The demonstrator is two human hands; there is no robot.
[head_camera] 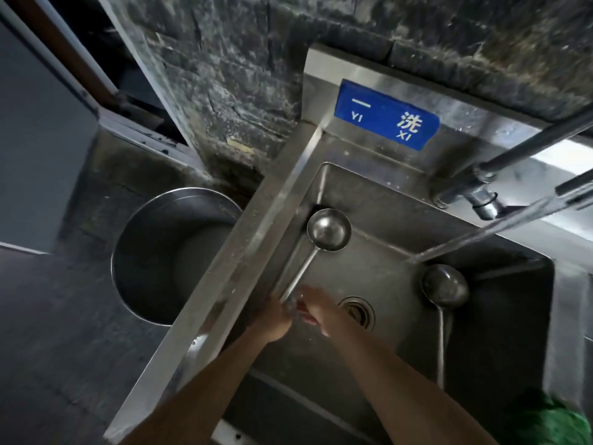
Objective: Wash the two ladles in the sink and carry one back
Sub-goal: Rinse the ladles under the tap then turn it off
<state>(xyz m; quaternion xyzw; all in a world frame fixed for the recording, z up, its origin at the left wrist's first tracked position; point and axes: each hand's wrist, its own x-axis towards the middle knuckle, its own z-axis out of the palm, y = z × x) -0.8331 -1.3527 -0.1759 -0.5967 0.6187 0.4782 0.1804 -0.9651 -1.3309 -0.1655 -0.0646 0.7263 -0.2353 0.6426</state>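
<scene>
Blue sign point(386, 114), "一 洗 / YI XI"

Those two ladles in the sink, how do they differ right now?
The left ladle is gripped at its handle by both hands, left hand and right hand; the right ladle lies untouched. The water stream lands by the right ladle, not the left one. Both are shiny metal with long handles, bowls pointing away from the person.

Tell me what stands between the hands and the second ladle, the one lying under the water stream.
Nothing visible. Both hands, left hand and right hand, are at the handle of the first ladle. Between them and the second ladle lies only bare sink floor with the drain; the water stream lands near its bowl.
</scene>
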